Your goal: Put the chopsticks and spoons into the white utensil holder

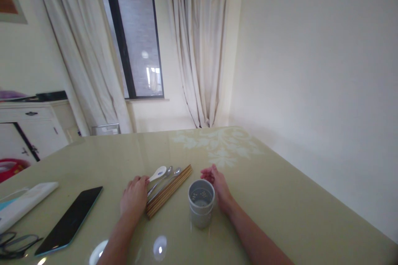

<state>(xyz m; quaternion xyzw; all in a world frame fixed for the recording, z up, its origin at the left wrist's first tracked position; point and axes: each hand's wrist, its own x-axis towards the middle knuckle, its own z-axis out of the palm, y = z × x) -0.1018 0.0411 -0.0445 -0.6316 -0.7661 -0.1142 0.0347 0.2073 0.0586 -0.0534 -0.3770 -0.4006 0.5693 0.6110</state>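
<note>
A white spoon (160,172) with a small blue mark on its bowl points away from me. My left hand (134,198) is closed around its handle end, and part of the handle is hidden there. Right beside it lie two metal spoons (161,186) and a bundle of wooden chopsticks (169,192), slanting up to the right. A grey cylindrical cup (201,211) with holes in its bottom stands upright. Close along its right side is my right hand (219,186), fingers loosely curved and apart, holding nothing; whether it touches the cup I cannot tell.
On the left of the glossy table (280,215) lie a black tablet-like device (73,219), a white power strip-like block (34,201) and dark-framed glasses (20,244). A wall (326,91) runs along the table's right edge. Behind are curtains (202,41) and a window (139,41).
</note>
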